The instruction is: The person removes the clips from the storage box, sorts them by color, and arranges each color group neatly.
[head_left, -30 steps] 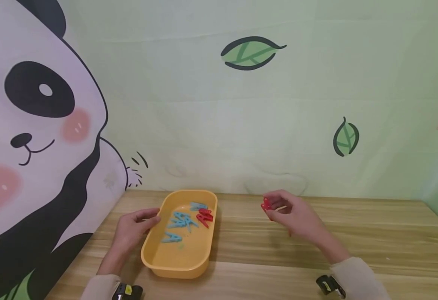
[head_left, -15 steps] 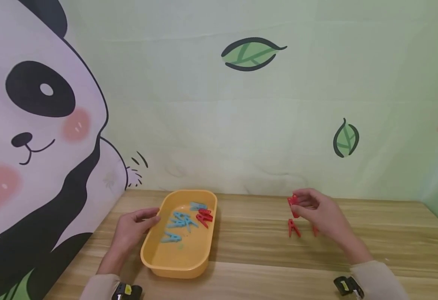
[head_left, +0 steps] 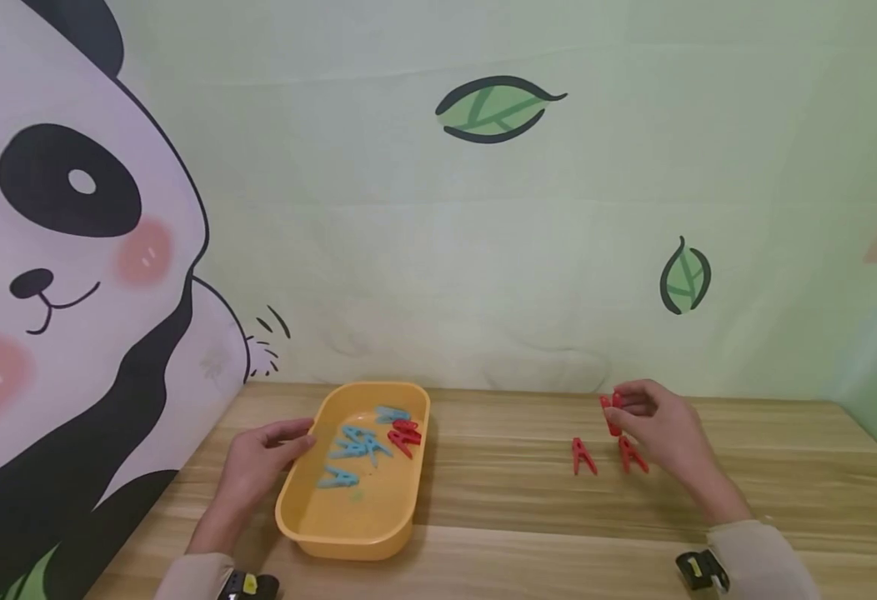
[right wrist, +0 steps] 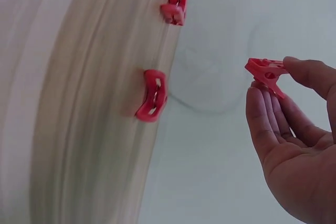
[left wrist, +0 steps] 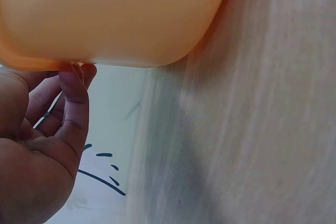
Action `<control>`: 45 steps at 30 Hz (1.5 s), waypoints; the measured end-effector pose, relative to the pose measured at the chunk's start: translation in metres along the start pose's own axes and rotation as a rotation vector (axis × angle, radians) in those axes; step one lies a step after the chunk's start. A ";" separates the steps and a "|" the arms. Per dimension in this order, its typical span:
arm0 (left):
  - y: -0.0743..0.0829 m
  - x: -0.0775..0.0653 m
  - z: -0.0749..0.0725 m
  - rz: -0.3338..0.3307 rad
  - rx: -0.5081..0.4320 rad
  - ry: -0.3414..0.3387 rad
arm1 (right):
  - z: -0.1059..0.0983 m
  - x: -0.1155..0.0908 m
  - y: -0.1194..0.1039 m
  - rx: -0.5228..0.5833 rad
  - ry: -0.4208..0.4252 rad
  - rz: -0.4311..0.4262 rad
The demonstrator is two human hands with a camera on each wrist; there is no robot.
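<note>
The right hand (head_left: 659, 423) pinches a red peg (right wrist: 257, 67) above the bench (head_left: 498, 500), right of the yellow tray (head_left: 378, 512). The left hand (head_left: 253, 465) touches the tray's left rim; whether it pinches cannot be told. Risk: lowered off-line, the held peg could topple one of two other pegs (head_left: 577, 454) apparently standing right of the tray.

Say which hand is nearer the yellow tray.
Left. The left hand touches the yellow tray at its left rim; the right hand is well off to the tray's right, pinching a red clothespin.
</note>
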State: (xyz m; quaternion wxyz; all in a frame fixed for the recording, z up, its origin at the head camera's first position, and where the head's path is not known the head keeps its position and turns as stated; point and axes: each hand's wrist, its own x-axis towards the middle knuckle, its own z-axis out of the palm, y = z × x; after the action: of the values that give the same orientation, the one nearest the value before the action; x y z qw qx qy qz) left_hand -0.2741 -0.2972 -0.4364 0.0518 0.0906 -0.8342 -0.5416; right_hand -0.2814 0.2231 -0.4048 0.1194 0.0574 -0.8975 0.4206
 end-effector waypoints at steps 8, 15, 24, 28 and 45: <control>0.000 0.000 0.001 0.000 -0.013 -0.004 | -0.012 0.001 0.020 -0.031 -0.010 0.055; -0.001 0.000 -0.001 0.006 -0.014 -0.012 | -0.021 0.002 0.035 -0.069 -0.013 0.089; 0.001 0.000 0.000 -0.005 0.008 -0.007 | -0.030 0.004 0.052 -0.102 -0.069 0.208; 0.000 -0.001 -0.001 -0.013 0.014 -0.010 | -0.033 0.005 0.057 -0.101 -0.119 0.256; 0.002 -0.003 0.000 -0.015 0.024 -0.009 | -0.035 0.007 0.069 -0.153 -0.186 0.283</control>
State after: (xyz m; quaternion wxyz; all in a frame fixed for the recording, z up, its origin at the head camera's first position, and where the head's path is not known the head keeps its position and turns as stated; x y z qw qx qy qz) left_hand -0.2714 -0.2956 -0.4344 0.0429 0.0950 -0.8402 -0.5322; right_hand -0.2961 0.2944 -0.4325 -0.0207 -0.0400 -0.9331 0.3567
